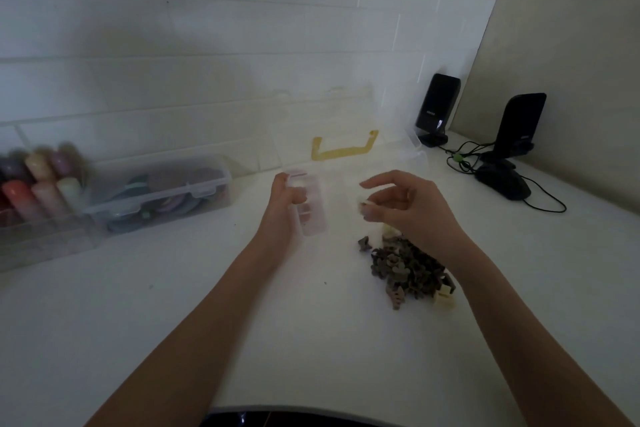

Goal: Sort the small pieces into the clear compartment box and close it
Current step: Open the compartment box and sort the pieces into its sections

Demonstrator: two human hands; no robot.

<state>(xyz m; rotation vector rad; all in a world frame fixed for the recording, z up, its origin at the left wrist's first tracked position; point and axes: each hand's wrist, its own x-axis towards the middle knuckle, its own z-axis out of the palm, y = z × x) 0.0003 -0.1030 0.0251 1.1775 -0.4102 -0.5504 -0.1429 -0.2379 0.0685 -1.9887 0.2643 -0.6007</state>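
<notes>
My left hand holds a small clear compartment box, lifted above the white table with its long side running away from me. My right hand hovers to the right of it, thumb and fingers pinched on a small cream piece. Below the right hand lies a pile of small brown pieces on the table, with a few cream pieces at its near right edge and some at its far edge. Whether the box lid is open I cannot tell.
A large clear case with a yellow handle stands at the back by the tiled wall. At the left sit a clear latched box of coloured items and a rack of coloured rolls. Two black speakers and cables occupy the back right corner.
</notes>
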